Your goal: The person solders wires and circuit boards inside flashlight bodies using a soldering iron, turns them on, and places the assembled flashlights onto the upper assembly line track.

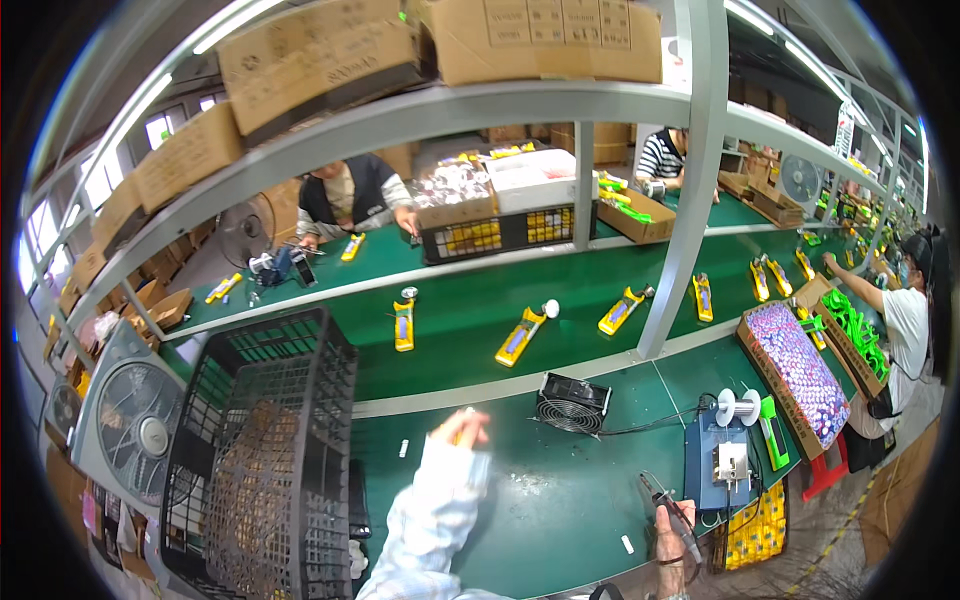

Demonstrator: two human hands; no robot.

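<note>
My left hand (462, 430), in a light checked sleeve, hovers over the green bench close to the conveyor's near rail. Motion smears its fingers, so I cannot make out whether something is in them. At the lower right, my right hand (675, 535) is closed around the dark handle of a soldering iron (668, 508), which points up and to the left. Beside it stands a blue soldering station (704, 462) with a solder wire spool (738, 408) on top. Small white pieces lie on the bench, one left of my left hand (404, 448), another near my right hand (627, 545).
A black fan (572, 403) sits by the rail. Yellow units (520, 336) lie along the green conveyor (450, 320). A large black crate (335, 400) borders the left; a box of small parts (795, 375) is at right. A grey post (680, 200) rises ahead. Other people work across and at right.
</note>
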